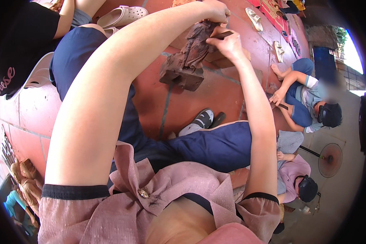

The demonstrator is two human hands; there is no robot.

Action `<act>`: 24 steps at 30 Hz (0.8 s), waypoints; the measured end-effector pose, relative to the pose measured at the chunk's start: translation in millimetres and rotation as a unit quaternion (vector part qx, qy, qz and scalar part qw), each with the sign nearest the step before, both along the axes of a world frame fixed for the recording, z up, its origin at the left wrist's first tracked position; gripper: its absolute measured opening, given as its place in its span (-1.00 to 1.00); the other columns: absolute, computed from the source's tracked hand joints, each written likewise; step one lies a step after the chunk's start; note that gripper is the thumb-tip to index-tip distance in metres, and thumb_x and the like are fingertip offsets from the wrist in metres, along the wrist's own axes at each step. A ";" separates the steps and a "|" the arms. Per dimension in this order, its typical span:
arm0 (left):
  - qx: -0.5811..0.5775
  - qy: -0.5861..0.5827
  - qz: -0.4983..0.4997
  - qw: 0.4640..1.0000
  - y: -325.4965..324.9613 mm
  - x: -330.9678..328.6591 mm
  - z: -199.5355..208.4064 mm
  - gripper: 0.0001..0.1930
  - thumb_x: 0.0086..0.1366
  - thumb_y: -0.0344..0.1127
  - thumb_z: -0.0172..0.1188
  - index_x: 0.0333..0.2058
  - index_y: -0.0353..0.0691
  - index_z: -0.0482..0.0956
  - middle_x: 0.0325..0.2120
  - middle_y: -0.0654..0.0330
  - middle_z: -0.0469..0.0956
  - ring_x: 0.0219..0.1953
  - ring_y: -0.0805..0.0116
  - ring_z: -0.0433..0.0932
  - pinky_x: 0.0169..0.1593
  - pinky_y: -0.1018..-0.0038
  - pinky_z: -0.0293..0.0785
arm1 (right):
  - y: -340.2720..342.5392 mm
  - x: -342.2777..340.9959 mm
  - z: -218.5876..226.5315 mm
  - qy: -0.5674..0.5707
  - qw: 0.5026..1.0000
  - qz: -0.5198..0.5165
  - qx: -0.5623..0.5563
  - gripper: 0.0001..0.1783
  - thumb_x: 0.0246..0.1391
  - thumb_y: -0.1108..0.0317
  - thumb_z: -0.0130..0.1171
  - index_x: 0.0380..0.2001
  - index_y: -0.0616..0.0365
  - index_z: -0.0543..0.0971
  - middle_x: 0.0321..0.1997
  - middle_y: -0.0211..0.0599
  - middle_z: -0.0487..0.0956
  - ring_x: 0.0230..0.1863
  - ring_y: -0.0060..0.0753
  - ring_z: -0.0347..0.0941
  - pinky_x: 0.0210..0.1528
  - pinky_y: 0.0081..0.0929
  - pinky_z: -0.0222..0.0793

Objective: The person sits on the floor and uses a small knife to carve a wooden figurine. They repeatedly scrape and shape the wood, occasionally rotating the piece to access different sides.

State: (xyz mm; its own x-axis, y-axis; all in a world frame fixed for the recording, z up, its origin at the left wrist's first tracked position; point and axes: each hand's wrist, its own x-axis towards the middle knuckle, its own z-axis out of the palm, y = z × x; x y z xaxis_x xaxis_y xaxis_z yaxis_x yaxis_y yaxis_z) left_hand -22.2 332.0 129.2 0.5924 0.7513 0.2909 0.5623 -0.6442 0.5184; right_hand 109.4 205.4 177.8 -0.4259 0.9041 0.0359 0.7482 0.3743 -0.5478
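Red-tiled floor with pale grout lines all round this spot, and over at 3 o'clock a worker in a light blue top and black cap (330, 115) sits on the ground, with a round, reddish standing fan (330, 160) between 3 and 4. For lettering, there's a black T-shirt (26, 40) at about 10 o'clock with pink slanted script down its lower edge, curving off into the fisheye rim. Main thing is the dark reddish-brown carved figure (196, 45), wood by the look of it, up at 12 o'clock on the picture. It's got deep folds like draped robes, a matte, kinda dusty surface, and a chunky squared base with a dark hollow in its front. It tilts, top toward 1 o'clock, base toward 7. The left hand (216, 11) has its fingers curled tight on the top end, though the tips are hidden. The right hand (228, 44) is pinching a flat brown strip (221, 35) between thumb and fingers, right by the carving's upper part; can't tell if it touches. White clogs (124, 16) sit at 11 o'clock, strappy white sandals (254, 19) at 1.
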 end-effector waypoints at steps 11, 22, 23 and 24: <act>0.031 0.043 0.022 0.998 5.6 3.7 -11.1 -0.59 0.21 -0.07 0.02 0.00 -0.08 0.48 -0.27 0.06 0.61 -0.23 0.05 0.59 -0.13 0.22 0.46 | 9.2 2.0 -6.2 -0.007 0.999 -0.035 0.028 -0.81 -0.20 0.33 0.38 -0.51 0.16 0.59 -0.55 -0.35 0.61 -0.46 -0.52 0.54 -0.34 -0.52 0.43; -0.033 -0.018 0.015 0.999 -10.6 -2.0 -2.5 -0.69 0.19 -0.12 0.08 -0.15 -0.09 0.59 -0.37 0.08 0.61 -0.29 0.12 0.59 -0.17 0.26 0.47 | -15.6 -12.1 2.7 -0.013 0.999 -0.025 0.033 -0.80 -0.20 0.30 0.38 -0.51 0.16 0.60 -0.51 -0.28 0.61 -0.40 -0.42 0.55 -0.28 -0.46 0.44; -0.044 -0.040 0.010 0.998 -10.3 -2.0 -0.1 -0.70 0.18 -0.13 0.09 -0.16 -0.09 0.60 -0.38 0.09 0.61 -0.29 0.12 0.59 -0.18 0.27 0.47 | -21.1 -17.3 6.2 -0.015 0.999 -0.025 0.038 -0.80 -0.20 0.30 0.38 -0.51 0.15 0.60 -0.50 -0.29 0.62 -0.40 -0.42 0.55 -0.28 -0.47 0.45; -0.022 -0.023 0.013 0.999 -11.4 -1.3 1.2 -0.70 0.16 -0.13 0.11 -0.17 -0.09 0.61 -0.38 0.08 0.62 -0.29 0.12 0.59 -0.17 0.27 0.47 | -18.4 -12.0 -10.6 -0.050 0.992 0.044 0.105 -0.80 -0.22 0.30 0.39 -0.53 0.14 0.60 -0.48 -0.29 0.61 -0.40 -0.42 0.56 -0.28 -0.47 0.44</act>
